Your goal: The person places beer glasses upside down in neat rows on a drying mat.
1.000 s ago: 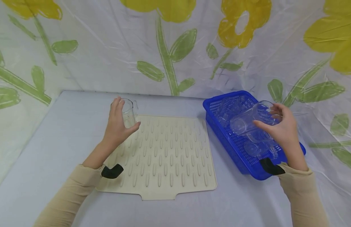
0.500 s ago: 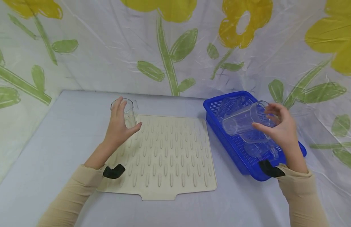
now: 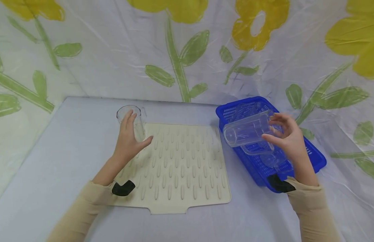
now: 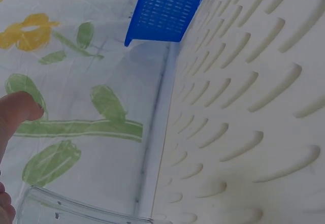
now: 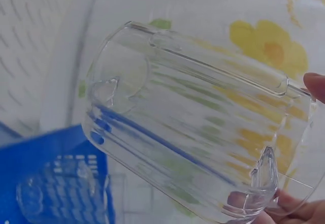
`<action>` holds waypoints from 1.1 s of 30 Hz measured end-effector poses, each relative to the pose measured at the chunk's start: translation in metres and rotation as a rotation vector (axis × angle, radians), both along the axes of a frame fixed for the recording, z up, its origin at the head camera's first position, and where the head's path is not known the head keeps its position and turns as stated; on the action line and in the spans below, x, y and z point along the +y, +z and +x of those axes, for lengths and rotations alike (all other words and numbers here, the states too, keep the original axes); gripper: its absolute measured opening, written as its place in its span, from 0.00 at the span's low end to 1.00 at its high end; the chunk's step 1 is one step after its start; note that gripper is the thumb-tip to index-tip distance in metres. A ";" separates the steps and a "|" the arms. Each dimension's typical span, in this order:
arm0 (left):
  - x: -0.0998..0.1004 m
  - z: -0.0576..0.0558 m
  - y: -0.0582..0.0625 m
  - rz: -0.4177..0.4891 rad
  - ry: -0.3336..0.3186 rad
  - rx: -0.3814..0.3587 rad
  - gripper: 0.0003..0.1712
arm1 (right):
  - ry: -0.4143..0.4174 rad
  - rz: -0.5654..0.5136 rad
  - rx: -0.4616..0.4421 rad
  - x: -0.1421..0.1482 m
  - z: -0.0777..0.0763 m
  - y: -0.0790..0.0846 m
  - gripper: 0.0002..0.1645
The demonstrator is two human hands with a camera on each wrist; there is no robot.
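At the back left corner of the beige ridged mat (image 3: 182, 168), a clear glass mug (image 3: 140, 129) stands upright. My left hand (image 3: 127, 143) is in front of that mug with thumb and fingers spread; in the left wrist view the rim of the mug (image 4: 76, 209) shows below, apart from the thumb (image 4: 20, 109). My right hand (image 3: 288, 136) grips a second clear glass mug (image 3: 246, 129) near its rim, thumb below and fingers above. This mug is tilted on its side, base to the left, over the basket's left edge. The right wrist view shows the held mug (image 5: 188, 117) closely.
Behind and below the held mug is a blue plastic basket (image 3: 315, 158) with several more clear glasses (image 3: 273, 159) lying inside. A white cloth covers the table (image 3: 69, 141). A flower-printed sheet (image 3: 114, 67) hangs along the back.
My right hand has carried its mug leftward across the basket, and the mug lies nearer horizontal. My left hand has shifted slightly down from the standing mug's rim, which shows more.
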State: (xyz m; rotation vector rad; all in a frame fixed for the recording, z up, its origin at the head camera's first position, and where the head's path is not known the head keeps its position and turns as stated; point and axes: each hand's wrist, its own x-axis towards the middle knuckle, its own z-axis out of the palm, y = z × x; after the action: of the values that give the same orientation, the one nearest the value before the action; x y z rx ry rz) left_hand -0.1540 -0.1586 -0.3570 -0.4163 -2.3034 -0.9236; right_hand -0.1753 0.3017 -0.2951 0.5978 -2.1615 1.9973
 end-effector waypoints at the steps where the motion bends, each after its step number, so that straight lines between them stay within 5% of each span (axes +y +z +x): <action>1: 0.000 0.001 -0.001 -0.008 0.000 -0.006 0.47 | 0.013 -0.006 -0.006 0.002 -0.003 -0.006 0.40; 2: 0.001 0.002 -0.002 -0.014 -0.003 -0.010 0.47 | 0.013 -0.006 -0.021 0.001 -0.004 -0.009 0.40; 9: 0.008 0.005 -0.007 -0.042 -0.039 -0.022 0.48 | 0.099 -0.038 -0.002 0.066 -0.076 -0.117 0.44; 11: 0.011 0.005 -0.008 -0.058 -0.073 -0.031 0.48 | 0.097 -0.032 -0.001 0.062 -0.079 -0.125 0.43; 13: 0.016 0.004 -0.011 -0.096 -0.116 -0.043 0.49 | 0.122 -0.062 -0.011 0.046 -0.072 -0.121 0.41; 20: 0.033 0.006 -0.021 -0.148 -0.260 -0.064 0.49 | 0.173 -0.131 -0.072 -0.050 0.000 -0.040 0.39; 21: 0.034 0.006 -0.023 -0.146 -0.268 -0.073 0.49 | 0.195 -0.142 -0.077 -0.050 -0.004 -0.050 0.37; 26: 0.039 0.009 -0.027 -0.183 -0.327 -0.122 0.51 | 0.213 -0.108 -0.116 -0.076 0.013 -0.038 0.32; 28: 0.040 0.010 -0.028 -0.206 -0.354 -0.131 0.52 | 0.188 -0.079 -0.127 -0.093 0.027 -0.017 0.33; 33: 0.047 0.012 -0.030 -0.209 -0.411 -0.154 0.53 | 0.173 -0.136 -0.177 -0.105 0.028 -0.019 0.32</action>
State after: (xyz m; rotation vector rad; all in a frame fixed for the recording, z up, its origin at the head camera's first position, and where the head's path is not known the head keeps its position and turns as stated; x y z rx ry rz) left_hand -0.1416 -0.1118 -0.3867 -0.9658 -2.5156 -0.9315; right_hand -0.1477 0.1972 -0.3140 0.6297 -2.1098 2.3480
